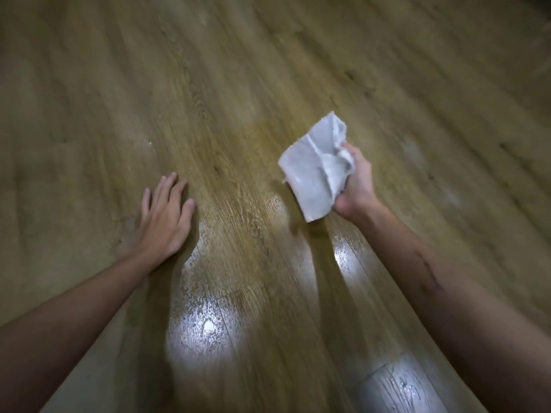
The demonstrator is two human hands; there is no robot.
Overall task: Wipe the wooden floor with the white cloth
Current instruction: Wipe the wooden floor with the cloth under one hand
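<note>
Two hands are out over the wooden floor: the left hand rests flat, fingers straight, while the right hand grips the white cloth bunched and lifted clear. Wiping seems paused; next, the cloth must come down flat onto the boards ahead.

Little shows apart from light and shade: a large white glare patch lies low in the middle, a smaller glare sits to its upper right, and a third glare lies near the bottom edge at the right, each speckled at its rim. A dark shadow band runs along the left side of the large patch, and a small shadow blot lies above and between the first two glares. A tiny white speck sits well apart at the left on the floor, a paler strip crosses the bottom left corner, and the top right corner is dark and blurred.
</note>
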